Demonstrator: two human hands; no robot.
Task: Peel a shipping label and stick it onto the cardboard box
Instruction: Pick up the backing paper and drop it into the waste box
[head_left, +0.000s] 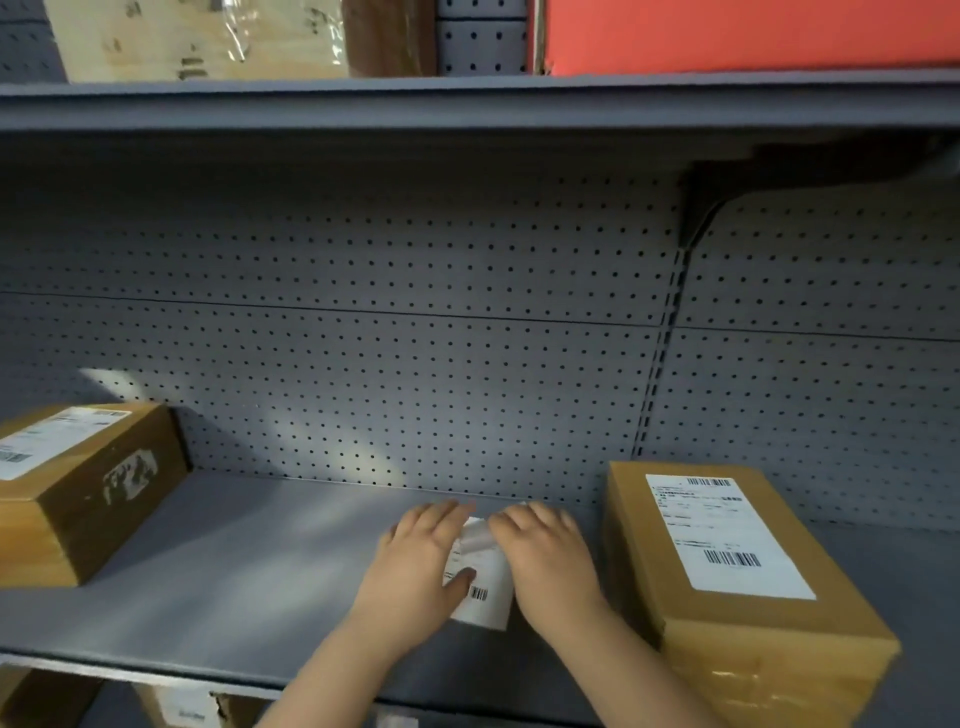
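Note:
A white shipping label (485, 587) with a small barcode lies between my hands over the grey shelf (234, 571). My left hand (415, 566) holds its left side, thumb pressed on the printed face. My right hand (545, 561) grips the upper right part, where a corner looks curled up. A cardboard box (748, 623) stands just right of my right hand, with a white label (727, 535) stuck on its top. Another cardboard box (88, 493) with a label on top sits at the far left of the shelf.
A grey pegboard wall (415, 338) backs the shelf. An upper shelf (467, 104) carries a red box (753, 36) and a wrapped carton (197, 36). More cartons (182, 706) show below the shelf's front edge.

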